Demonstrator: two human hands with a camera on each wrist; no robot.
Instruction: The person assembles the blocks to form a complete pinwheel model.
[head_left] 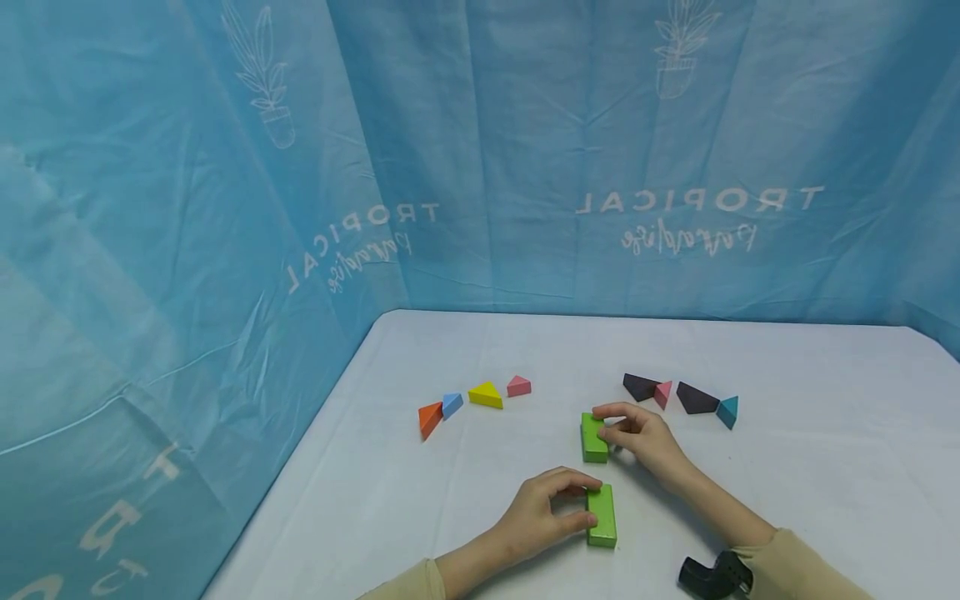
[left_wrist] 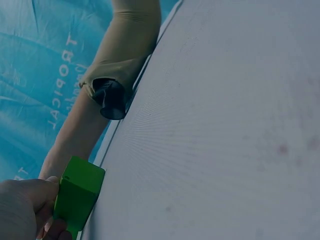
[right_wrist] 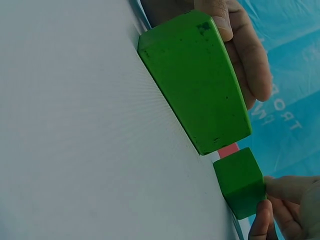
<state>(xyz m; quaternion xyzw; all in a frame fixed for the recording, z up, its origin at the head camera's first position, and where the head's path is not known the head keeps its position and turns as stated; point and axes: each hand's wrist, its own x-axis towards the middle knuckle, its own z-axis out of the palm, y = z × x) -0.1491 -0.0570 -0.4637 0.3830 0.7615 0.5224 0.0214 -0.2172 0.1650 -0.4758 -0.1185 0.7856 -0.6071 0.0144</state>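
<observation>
My left hand (head_left: pixel 542 510) grips a green block (head_left: pixel 602 518) lying lengthwise on the table, its thumb near the close end and a finger at the far end. In the right wrist view this block (right_wrist: pixel 192 85) looms large, with left-hand fingers along its side. Farther off, my right hand (head_left: pixel 648 442) holds a second green block (head_left: pixel 593 439), fingers at its top edge and thumb on its right side. A short gap separates the two blocks, roughly in line. The left wrist view shows a green block (left_wrist: pixel 77 197) between thumb and fingers.
To the left lie an orange triangle (head_left: pixel 429 419), a blue triangle (head_left: pixel 452 405), a yellow triangle (head_left: pixel 486 395) and a pink piece (head_left: pixel 519 386). Beyond the right hand are black pieces (head_left: pixel 697 398), a pink triangle (head_left: pixel 662 394) and a teal piece (head_left: pixel 727 411). Blue curtains (head_left: pixel 525 167) surround the white table (head_left: pixel 360 483).
</observation>
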